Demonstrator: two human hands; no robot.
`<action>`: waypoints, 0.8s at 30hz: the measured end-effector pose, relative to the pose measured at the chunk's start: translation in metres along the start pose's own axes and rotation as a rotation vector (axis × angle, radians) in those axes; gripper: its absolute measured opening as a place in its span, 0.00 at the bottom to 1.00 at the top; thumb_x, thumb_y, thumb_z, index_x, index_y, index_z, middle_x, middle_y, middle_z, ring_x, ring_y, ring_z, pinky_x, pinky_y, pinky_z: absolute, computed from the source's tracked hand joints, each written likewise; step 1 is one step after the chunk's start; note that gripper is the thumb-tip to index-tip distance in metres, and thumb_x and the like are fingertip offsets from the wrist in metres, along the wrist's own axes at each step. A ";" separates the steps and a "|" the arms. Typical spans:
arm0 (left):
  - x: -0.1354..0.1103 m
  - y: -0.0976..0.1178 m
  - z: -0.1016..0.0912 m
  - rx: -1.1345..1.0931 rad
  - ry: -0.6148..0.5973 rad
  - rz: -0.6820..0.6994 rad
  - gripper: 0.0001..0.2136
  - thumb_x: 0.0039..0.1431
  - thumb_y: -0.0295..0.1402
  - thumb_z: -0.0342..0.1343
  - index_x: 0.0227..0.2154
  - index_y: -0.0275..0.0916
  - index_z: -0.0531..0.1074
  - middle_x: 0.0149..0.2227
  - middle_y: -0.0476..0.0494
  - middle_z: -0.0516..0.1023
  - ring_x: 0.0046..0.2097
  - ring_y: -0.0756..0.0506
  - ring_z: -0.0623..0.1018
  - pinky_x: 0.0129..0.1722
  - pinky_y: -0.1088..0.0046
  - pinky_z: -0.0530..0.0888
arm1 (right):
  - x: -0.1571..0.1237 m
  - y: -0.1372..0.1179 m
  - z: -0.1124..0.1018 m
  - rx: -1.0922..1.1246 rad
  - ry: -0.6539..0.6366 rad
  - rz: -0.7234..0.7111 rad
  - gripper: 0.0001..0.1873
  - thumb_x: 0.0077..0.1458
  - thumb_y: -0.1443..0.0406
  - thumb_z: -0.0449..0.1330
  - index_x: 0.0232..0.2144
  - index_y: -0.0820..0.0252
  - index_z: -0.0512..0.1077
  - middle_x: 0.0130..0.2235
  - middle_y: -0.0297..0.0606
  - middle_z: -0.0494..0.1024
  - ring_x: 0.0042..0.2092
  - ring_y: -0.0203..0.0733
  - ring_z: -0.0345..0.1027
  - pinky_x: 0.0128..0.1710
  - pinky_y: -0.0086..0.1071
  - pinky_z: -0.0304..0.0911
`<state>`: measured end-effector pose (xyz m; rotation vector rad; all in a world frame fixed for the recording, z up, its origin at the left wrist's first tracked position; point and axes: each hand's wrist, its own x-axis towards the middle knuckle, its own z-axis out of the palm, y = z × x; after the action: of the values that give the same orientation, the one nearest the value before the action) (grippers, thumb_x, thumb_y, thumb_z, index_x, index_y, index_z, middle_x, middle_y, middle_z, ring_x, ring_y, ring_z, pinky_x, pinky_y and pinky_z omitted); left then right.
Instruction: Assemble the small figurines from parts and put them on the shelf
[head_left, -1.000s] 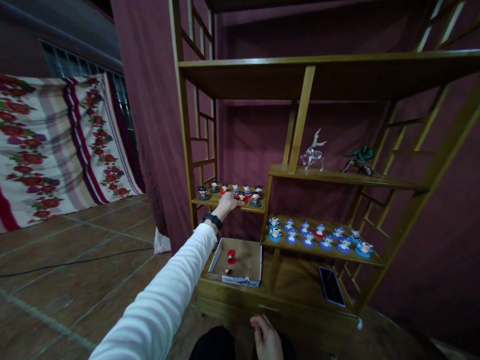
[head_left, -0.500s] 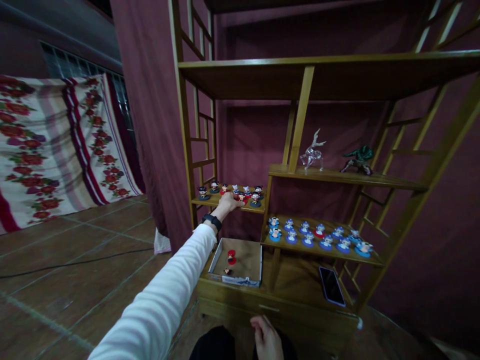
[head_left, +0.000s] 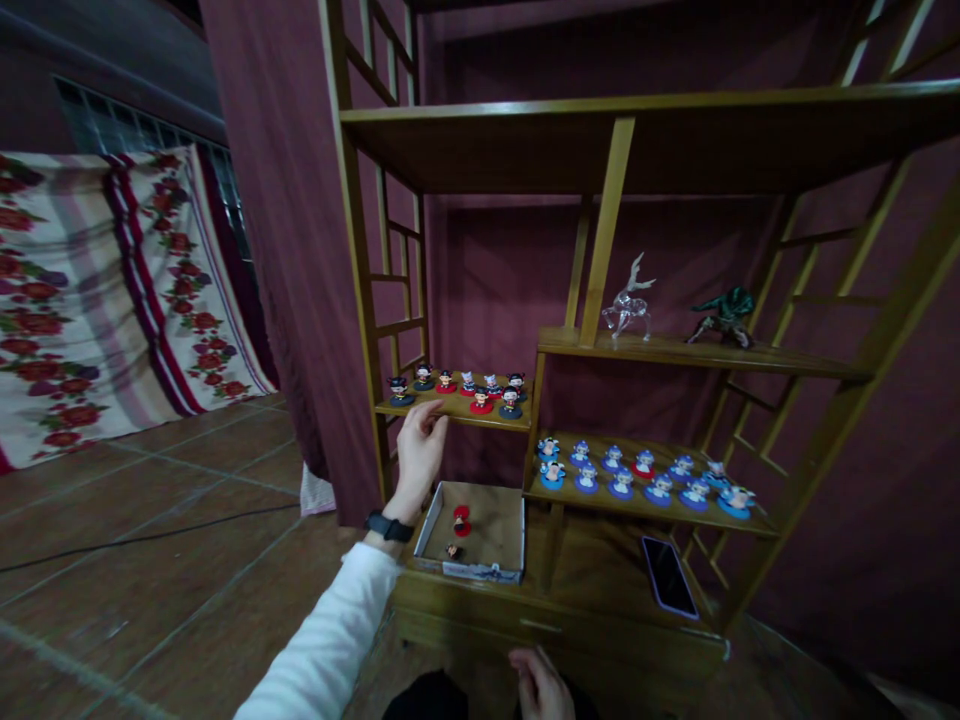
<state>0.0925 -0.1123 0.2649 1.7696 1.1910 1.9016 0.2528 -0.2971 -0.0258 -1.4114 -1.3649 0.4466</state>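
My left hand hangs just in front of the left small shelf, its fingers loosely bent, apart and holding nothing. On that shelf stand several small figurines. Near the front edge is a figurine on a red base, with a black-haired figurine on a dark base to its right. Below my hand sits a shallow cardboard box. Inside it lie a red-based figurine and a small dark-haired figurine. My right hand rests low by my lap, fingers slightly curled and empty.
Several blue and purple figurines stand in two rows on the right lower shelf. Above them are a clear deer ornament and a dark green figure. A phone lies on the cabinet top. A wooden post divides the upper space.
My left hand has let go of the red-based figurine at the shelf's front and drawn back down and left. That figurine now stands uncovered. My right hand stays low; the view has shifted slightly.
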 end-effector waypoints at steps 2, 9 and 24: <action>-0.024 -0.019 -0.011 0.047 0.013 0.001 0.13 0.51 0.32 0.52 0.40 0.38 0.72 0.44 0.41 0.72 0.46 0.45 0.72 0.48 0.68 0.67 | 0.004 -0.004 -0.005 0.021 -0.037 0.015 0.13 0.51 0.64 0.49 0.30 0.54 0.74 0.31 0.39 0.78 0.33 0.42 0.73 0.34 0.29 0.67; -0.099 -0.126 -0.015 0.024 -0.098 -0.526 0.08 0.42 0.31 0.57 0.29 0.35 0.74 0.30 0.42 0.77 0.36 0.44 0.75 0.37 0.71 0.71 | 0.034 -0.011 -0.003 0.076 -0.131 0.079 0.13 0.53 0.65 0.49 0.34 0.55 0.73 0.36 0.38 0.78 0.39 0.41 0.71 0.41 0.32 0.64; -0.135 -0.248 0.021 -0.215 0.058 -0.937 0.13 0.38 0.32 0.61 0.30 0.33 0.73 0.25 0.45 0.74 0.24 0.51 0.72 0.24 0.76 0.68 | 0.198 0.037 0.110 -0.141 -0.317 0.047 0.14 0.53 0.69 0.49 0.38 0.55 0.72 0.38 0.36 0.77 0.41 0.39 0.69 0.43 0.31 0.61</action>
<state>0.0610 -0.0446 -0.0082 0.7933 1.4128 1.4186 0.2328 -0.0690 -0.0193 -1.5370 -1.6461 0.6368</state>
